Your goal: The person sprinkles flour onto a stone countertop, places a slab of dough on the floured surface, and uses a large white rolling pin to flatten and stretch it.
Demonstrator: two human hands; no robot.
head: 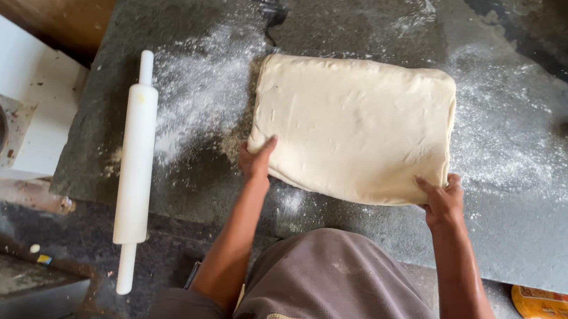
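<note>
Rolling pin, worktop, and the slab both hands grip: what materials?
Rolling pin: probably white plastic, smooth, uniform, slightly glossy. Worktop: looks like dark stone, matte, speckled, flour-dusted. Slab: pale folded dough, soft and faintly wrinkled; left hand and right hand grip its near corners.

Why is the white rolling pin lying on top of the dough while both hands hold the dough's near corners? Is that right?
Not quite. The white rolling pin is not on the dough; it lies off to the left of it, on the dark floured counter, apart from it. The head view shows this. The rest holds: the left hand and right hand grip the dough's near corners.
</note>
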